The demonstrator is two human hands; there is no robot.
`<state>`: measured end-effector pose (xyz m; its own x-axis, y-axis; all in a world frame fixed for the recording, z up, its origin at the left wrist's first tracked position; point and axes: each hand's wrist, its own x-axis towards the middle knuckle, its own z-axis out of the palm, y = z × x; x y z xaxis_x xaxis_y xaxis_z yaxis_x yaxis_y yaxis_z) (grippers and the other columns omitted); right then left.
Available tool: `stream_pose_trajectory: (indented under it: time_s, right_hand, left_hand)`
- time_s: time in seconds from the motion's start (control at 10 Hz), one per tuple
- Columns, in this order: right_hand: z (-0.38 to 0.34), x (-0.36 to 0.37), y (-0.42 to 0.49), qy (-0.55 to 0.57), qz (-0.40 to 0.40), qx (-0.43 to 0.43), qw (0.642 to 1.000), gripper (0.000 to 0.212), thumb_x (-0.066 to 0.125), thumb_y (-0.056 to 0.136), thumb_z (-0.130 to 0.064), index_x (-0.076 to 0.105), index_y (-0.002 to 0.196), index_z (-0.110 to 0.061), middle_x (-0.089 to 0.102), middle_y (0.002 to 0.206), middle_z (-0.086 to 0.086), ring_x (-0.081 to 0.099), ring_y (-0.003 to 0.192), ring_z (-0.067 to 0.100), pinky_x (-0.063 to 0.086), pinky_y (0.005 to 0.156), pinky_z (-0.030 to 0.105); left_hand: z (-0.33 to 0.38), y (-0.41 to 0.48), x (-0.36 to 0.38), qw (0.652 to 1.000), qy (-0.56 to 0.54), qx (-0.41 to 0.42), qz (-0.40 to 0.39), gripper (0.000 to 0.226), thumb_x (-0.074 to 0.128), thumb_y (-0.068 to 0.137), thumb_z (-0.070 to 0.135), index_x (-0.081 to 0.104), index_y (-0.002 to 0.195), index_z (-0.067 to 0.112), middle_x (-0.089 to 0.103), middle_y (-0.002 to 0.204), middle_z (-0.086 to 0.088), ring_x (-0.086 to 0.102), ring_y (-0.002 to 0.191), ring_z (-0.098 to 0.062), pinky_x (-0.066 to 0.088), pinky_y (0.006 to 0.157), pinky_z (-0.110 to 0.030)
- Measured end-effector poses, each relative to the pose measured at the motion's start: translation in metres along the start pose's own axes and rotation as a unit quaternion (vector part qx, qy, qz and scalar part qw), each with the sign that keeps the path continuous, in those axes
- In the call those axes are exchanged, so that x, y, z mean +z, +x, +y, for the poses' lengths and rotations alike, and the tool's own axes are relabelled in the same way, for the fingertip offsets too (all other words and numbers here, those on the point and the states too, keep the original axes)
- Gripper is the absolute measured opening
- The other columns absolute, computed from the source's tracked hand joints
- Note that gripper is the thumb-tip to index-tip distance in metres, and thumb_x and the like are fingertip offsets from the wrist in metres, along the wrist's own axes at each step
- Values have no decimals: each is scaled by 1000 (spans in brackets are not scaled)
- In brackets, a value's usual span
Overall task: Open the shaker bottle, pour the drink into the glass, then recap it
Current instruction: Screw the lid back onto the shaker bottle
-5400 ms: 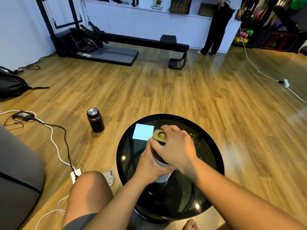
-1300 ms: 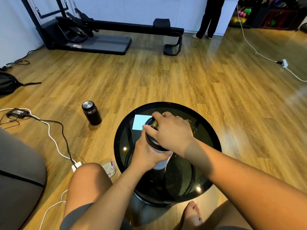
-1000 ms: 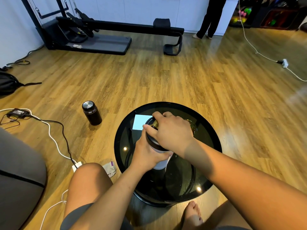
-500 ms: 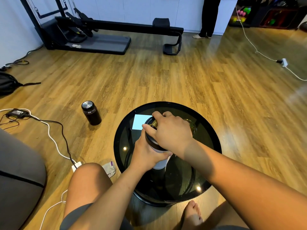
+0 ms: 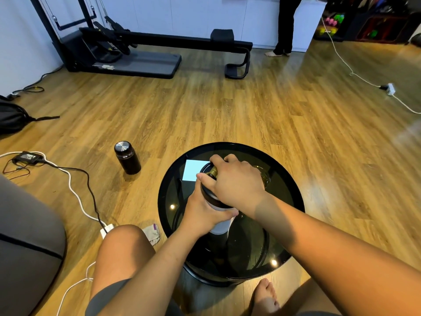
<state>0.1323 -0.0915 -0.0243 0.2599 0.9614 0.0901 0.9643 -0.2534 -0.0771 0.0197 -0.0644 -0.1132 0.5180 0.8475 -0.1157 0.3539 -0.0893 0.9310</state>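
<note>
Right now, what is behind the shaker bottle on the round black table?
A pale blue card and a clear glass whose contents the right hand mostly hides.

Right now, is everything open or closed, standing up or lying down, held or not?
White shaker bottle with black lid: upright on the table, lid on.
Left hand: wrapped around the bottle's body.
Right hand: gripping the lid from above.
Clear drinking glass: upright, mostly hidden behind the right hand.
Black flask with silver cap: upright on the floor, capped.
Round black glass table: standing.
</note>
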Motion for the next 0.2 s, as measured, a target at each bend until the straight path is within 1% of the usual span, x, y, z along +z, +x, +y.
stream_pose_trajectory:
  time_s: [0.1,0.2]
  right_hand:
    - [-4,-5,3,18,-53,22,998,71,30,89,-77,41,139,-29,55,125,11,58,113,39,45,81,43]
    - [1,-19,6,99,-144,34,984,89,25,77,-88,29,149,-36,47,145,10,47,131,39,42,102,52]
  left_hand:
    - [6,-1,-19,994,-18,6,-104,89,98,63,29,36,124,47,60,124,21,55,109,23,46,84,-3]
    - [19,1,-46,988,-39,9,-150,104,92,62,44,27,143,40,46,145,16,45,135,10,42,104,-13]
